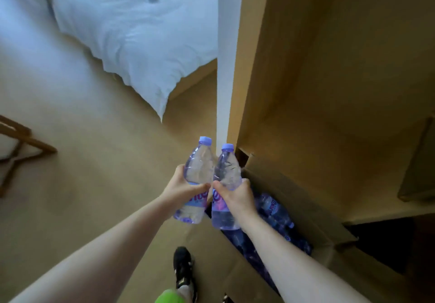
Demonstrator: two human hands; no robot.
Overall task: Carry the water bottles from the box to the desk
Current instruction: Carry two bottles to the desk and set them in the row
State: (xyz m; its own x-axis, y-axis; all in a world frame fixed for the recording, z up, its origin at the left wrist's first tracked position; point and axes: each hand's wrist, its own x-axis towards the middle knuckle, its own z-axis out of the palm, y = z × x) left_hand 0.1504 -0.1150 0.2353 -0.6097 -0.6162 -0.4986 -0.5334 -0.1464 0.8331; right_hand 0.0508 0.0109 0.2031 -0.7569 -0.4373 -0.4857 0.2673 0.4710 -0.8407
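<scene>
My left hand (182, 186) grips one clear water bottle (197, 168) with a purple cap and purple label round its middle. My right hand (236, 195) grips a second, matching bottle (226, 173). Both bottles stand nearly upright, side by side and touching, held above the floor at the left rim of an open cardboard box (303, 208). Several more bottles (275, 210) lie inside the box below my right forearm. No desk top is plainly visible.
The box sits on the floor against a tall wooden cabinet (329, 67). A white wall edge (228, 55) rises just behind the bottles. A bed with a white duvet (141, 31) lies ahead on the left. A wooden chair frame (16, 147) is at far left. My black shoe (183, 269) is below.
</scene>
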